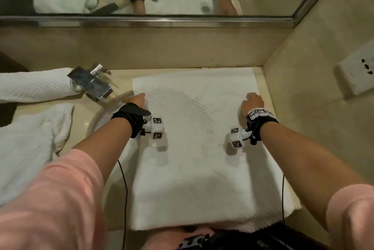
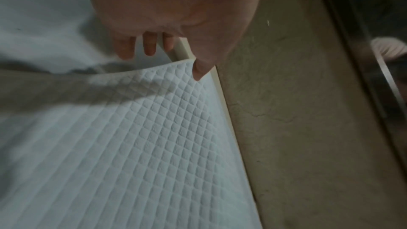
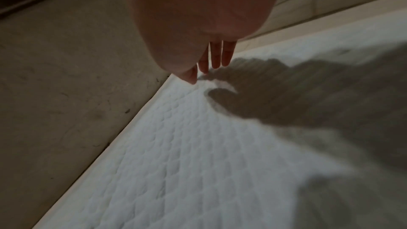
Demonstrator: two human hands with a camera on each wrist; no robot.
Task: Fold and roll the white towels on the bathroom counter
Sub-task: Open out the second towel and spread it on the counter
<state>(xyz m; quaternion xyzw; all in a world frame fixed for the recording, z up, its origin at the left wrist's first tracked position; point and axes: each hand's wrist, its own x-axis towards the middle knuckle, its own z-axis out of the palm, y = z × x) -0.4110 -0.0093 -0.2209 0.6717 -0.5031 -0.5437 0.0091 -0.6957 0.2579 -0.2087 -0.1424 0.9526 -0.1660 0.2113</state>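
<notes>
White towel (image 1: 194, 148) flat on surface (image 1: 121, 82); left grip (image 1: 136, 99) and right grip (image 1: 253, 101) over far corners, fingers straight, holding nothing.

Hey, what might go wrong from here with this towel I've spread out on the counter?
The spread towel overhangs the counter's near edge, so it may slide off while you roll. Your left hand works close to the faucet; the towel's corner could catch on it. Both hands are open, the right hand too, so the first fold may go uneven.
</notes>
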